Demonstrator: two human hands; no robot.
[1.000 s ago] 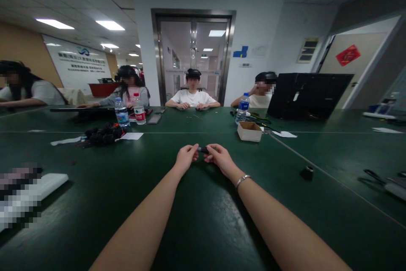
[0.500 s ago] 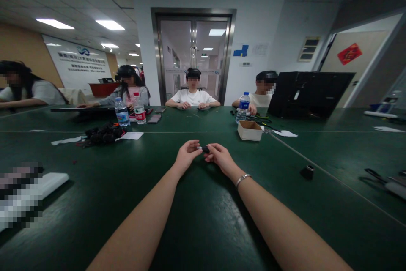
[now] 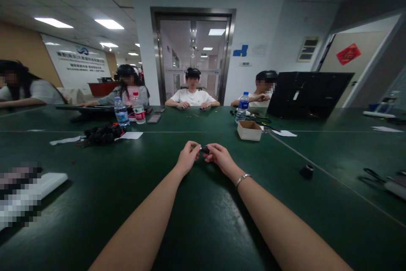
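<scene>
Above the green table, my right hand (image 3: 219, 156) pinches a small black cylindrical piece (image 3: 205, 149) with a silvery end. My left hand (image 3: 188, 157) closes thumb and fingertips around that silvery end. Both hands meet on the piece, which lies roughly level between them. Its exact kind is too small to make out, and the fingers cover both of its ends. Off to the right, a black cone-shaped cap (image 3: 307, 171) rests on the table.
An open cardboard box (image 3: 249, 131) stands beyond my hands, near a water bottle (image 3: 242, 107) and a black monitor (image 3: 309, 94). Left are a heap of black parts (image 3: 104, 134), two more bottles, and a white object (image 3: 47, 186). Several people sit across the green table (image 3: 152, 203).
My left fingers have closed in on the silvery end, where they were more spread before. My right hand stays nearly still. A co-worker at the right has raised a hand.
</scene>
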